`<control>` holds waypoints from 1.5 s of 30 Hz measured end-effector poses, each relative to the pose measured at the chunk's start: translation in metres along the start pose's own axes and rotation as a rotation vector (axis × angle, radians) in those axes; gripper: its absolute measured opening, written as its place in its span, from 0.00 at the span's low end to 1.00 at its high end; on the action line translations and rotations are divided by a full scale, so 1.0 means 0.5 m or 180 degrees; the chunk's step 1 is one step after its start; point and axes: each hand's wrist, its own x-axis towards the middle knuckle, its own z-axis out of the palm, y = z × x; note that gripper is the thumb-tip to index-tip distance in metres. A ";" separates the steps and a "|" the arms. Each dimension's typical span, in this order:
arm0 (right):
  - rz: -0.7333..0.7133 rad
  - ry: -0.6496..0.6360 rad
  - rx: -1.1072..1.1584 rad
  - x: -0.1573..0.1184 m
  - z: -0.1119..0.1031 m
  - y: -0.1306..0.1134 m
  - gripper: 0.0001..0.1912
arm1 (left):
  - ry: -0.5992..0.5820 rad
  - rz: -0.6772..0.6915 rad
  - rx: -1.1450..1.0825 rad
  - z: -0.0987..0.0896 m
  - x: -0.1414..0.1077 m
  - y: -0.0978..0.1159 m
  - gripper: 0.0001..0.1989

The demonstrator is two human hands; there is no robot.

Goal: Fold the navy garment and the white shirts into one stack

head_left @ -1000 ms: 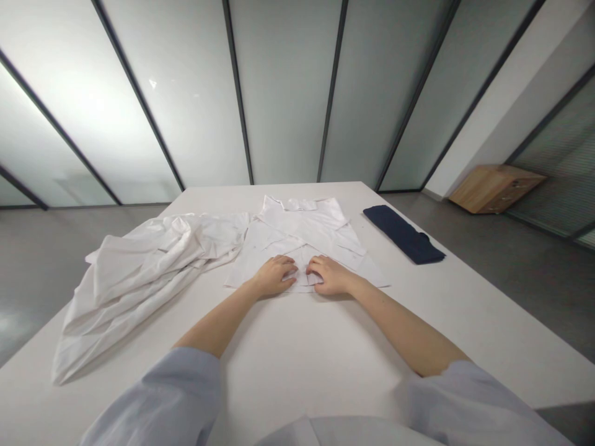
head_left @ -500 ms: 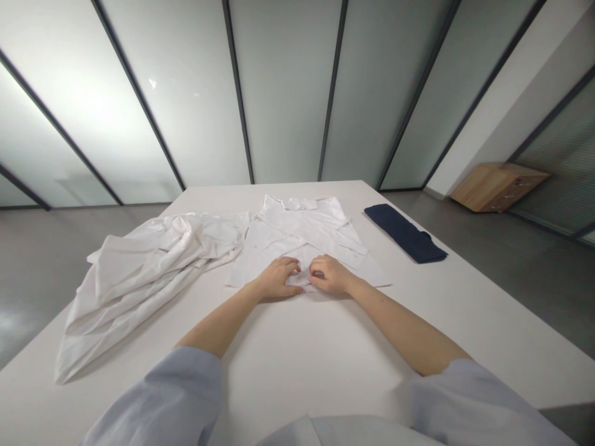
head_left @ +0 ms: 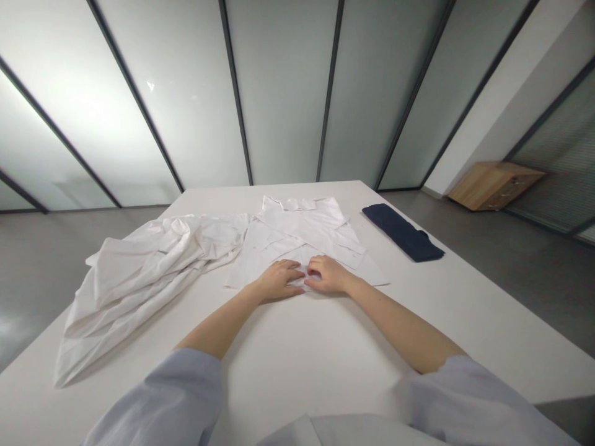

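A white shirt (head_left: 307,226) lies front-up on the table, its collar at the far end and its sleeves folded in across the body. My left hand (head_left: 279,280) rests on the near hem, fingers stretched out and thumb apart from them. Close beside it, my right hand (head_left: 329,274) has its fingers curled, with thumb and fingertips together on the cloth of the same hem. The fingertips of both hands nearly meet, and the bit of fabric under them is partly hidden.
A crumpled heap of white cloth (head_left: 153,272) spreads over the left side of the white table (head_left: 307,353). At the right edge lies a folded dark blue cloth (head_left: 402,231). A wooden cabinet (head_left: 493,184) stands on the floor to the right, and frosted glass panels (head_left: 283,87) rise behind.
My left fingers have straightened and moved slightly right, and my right thumb and fingertips have shifted a little left, narrowing the gap between the hands. The shirt keeps its place.
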 end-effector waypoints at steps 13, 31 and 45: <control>0.0066 -0.0357 -0.0322 0.002 -0.008 -0.002 0.15 | -0.0053 -0.0102 0.0381 0.009 0.016 0.003 0.14; 0.1423 -0.0238 -0.0993 -0.143 -0.054 0.130 0.32 | -0.0483 -0.1594 0.0956 -0.090 -0.095 -0.135 0.30; 0.1733 0.0340 0.0431 -0.142 -0.256 0.081 0.15 | -0.0199 -0.1484 -0.1268 -0.289 -0.089 -0.083 0.20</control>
